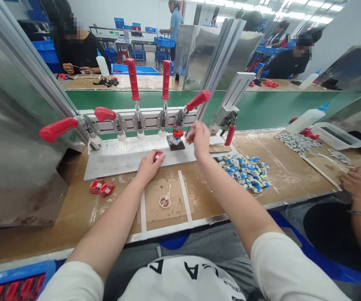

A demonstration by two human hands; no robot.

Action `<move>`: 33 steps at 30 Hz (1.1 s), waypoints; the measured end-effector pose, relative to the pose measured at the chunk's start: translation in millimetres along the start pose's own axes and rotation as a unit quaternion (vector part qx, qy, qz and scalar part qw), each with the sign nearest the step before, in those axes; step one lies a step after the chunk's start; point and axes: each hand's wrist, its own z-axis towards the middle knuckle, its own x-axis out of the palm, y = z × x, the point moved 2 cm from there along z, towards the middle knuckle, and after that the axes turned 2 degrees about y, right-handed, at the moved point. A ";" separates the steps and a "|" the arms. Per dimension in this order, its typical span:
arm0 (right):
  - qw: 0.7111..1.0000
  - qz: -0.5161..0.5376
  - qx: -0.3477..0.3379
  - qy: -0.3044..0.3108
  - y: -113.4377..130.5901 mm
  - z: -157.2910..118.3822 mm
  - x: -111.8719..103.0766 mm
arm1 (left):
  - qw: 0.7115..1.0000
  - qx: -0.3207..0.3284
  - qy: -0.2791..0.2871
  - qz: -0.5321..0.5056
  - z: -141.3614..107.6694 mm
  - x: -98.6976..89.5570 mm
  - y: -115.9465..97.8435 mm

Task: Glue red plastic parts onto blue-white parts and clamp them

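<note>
My left hand [150, 165] rests at the front edge of the metal plate [120, 161], its fingers closed around a small red and grey part [157, 156]. To the right, my right hand [199, 138] is raised beside the clamp with the tilted red handle [198, 100]; its fingers are curled and blurred, and whether they hold anything is unclear. Under that clamp a red and grey part [177, 133] sits on a dark block [176, 144]. Two clamp handles [133, 79] [165, 79] stand upright. Two further handles [105, 113] [59, 128] lie over to the left.
Red parts [101, 188] lie at the left, and a pile of blue and grey parts [246, 171] at the right. Between my forearms is a small cup [164, 202] with a stick. A co-worker's hands [360, 184] are at the far right, near a white bottle [307, 120].
</note>
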 end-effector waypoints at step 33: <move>0.989 -0.142 0.022 0.035 -81.2 16.1 -22.4 | 0.998 0.031 -0.004 0.048 -0.5 3.3 -0.4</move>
